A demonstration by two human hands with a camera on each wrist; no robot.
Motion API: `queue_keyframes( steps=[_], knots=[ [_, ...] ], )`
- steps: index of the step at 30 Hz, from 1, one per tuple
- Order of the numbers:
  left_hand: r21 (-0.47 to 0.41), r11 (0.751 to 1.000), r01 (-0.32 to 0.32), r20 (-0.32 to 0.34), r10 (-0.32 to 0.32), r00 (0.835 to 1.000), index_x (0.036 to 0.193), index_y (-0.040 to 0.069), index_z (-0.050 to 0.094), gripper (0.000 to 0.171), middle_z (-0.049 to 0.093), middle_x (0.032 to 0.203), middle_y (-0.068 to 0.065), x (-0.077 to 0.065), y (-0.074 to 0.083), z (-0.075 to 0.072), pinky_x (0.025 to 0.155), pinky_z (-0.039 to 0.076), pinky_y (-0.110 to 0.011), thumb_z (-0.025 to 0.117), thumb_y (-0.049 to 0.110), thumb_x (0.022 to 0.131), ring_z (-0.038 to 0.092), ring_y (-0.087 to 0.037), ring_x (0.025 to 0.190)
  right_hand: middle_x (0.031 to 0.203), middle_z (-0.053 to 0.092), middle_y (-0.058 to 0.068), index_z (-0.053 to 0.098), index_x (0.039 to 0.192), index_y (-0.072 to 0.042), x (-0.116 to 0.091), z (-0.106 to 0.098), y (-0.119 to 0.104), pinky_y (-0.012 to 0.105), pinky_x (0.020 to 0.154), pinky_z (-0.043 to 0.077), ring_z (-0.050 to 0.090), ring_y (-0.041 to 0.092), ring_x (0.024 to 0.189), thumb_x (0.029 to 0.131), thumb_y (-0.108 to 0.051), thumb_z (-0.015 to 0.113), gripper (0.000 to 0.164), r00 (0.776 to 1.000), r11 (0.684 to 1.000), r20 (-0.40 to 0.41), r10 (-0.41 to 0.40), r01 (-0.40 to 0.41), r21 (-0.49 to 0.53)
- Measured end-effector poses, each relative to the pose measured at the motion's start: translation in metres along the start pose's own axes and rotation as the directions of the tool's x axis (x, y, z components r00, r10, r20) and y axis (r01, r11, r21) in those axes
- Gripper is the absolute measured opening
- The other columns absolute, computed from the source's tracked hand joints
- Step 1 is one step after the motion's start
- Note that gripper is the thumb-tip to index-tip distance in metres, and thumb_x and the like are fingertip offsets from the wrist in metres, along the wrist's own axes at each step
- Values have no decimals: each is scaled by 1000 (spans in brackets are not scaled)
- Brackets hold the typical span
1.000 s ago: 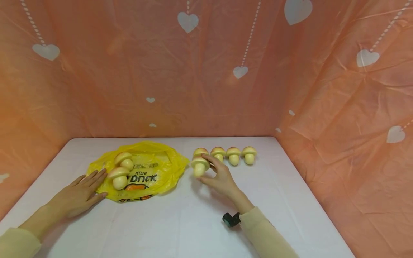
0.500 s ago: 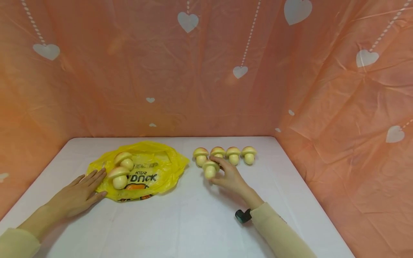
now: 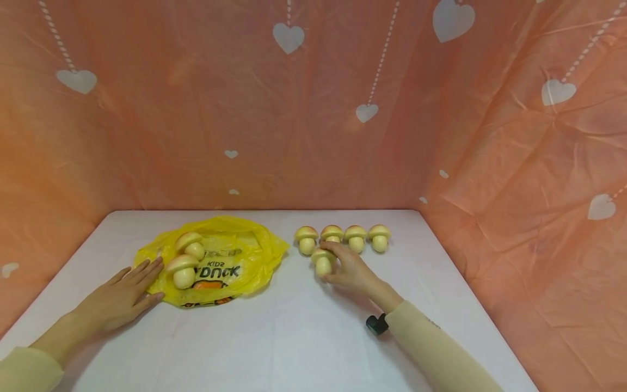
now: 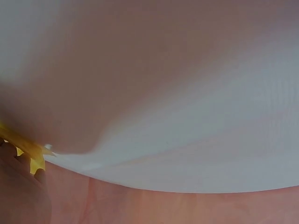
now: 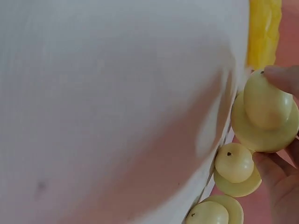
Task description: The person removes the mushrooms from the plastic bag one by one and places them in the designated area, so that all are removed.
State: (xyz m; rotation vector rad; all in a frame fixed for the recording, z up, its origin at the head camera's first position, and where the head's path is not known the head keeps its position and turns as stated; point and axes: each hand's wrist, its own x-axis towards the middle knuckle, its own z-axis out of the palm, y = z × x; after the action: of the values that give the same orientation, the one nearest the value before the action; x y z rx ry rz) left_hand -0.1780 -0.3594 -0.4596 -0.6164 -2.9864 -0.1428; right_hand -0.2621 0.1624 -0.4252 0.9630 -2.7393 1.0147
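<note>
Our right hand point(image 3: 352, 270) pinches a mushroom point(image 3: 323, 264) with bent fingers. Our left hand point(image 3: 117, 298) lies flat, fingers straight, gripping nothing (maybe to pin the yellow bag point(image 3: 254, 269)).

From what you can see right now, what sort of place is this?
Possibly a small staged tabletop set: orange sheeting with pale hearts rises behind and on both sides of a white table, where four mushroom-shaped pieces are lined up.
</note>
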Motion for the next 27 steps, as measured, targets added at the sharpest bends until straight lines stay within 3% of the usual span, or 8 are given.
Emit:
queue_keyframes(
  steps=[11,27],
  knots=[
    [6,1000,6,15,-6,1000,157,-8,37,74,36,162,-28,0,1,0,117,-22,-20,54,44,107,34,-49,149,139,61,16,55,138,4,-1,1,3,54,112,45,56,37,133,76,4,87,70,996,992,21,-82,84,-95],
    [-2,1000,-2,1,2,1000,157,-7,37,73,36,162,-28,-1,-1,3,119,-21,-23,54,44,107,33,-49,149,145,59,14,55,139,1,-2,3,8,52,114,44,55,36,135,77,-4,90,71,995,989,45,-85,90,-115]
  ],
)
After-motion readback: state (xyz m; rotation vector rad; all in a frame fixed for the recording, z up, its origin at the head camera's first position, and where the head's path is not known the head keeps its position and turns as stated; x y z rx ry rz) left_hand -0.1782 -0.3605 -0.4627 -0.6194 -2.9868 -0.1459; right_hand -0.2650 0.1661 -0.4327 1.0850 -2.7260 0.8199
